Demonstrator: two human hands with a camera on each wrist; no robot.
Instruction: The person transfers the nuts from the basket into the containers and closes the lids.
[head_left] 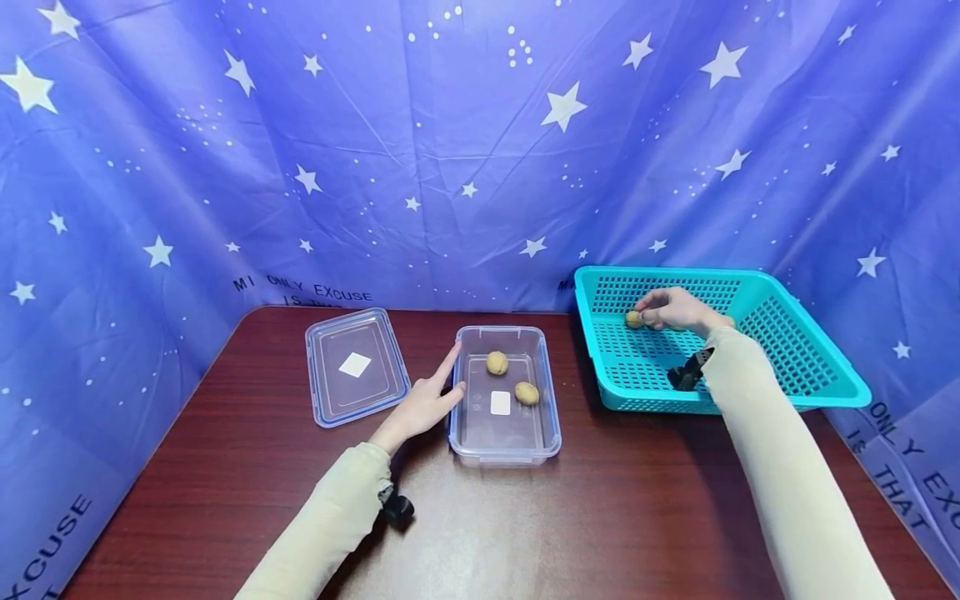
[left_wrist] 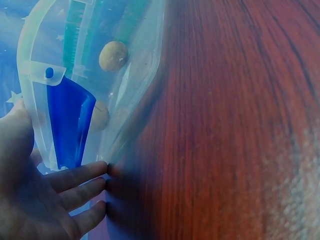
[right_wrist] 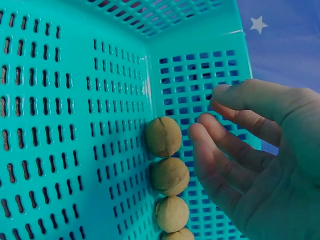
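Note:
A clear plastic food container stands on the table with two walnuts, one walnut farther back and another walnut nearer its right side. My left hand rests against the container's left side with fingers spread. In the left wrist view, its fingertips touch the wall near the blue clip. Inside the turquoise basket, my right hand is beside a walnut. The right wrist view shows several walnuts in a row, the end walnut apart from the loosely bent fingers, which hold nothing.
A clear lid with a blue seal and a white label lies left of the container. The dark wooden table ends at a blue star-printed curtain. The basket's high sides surround my right hand.

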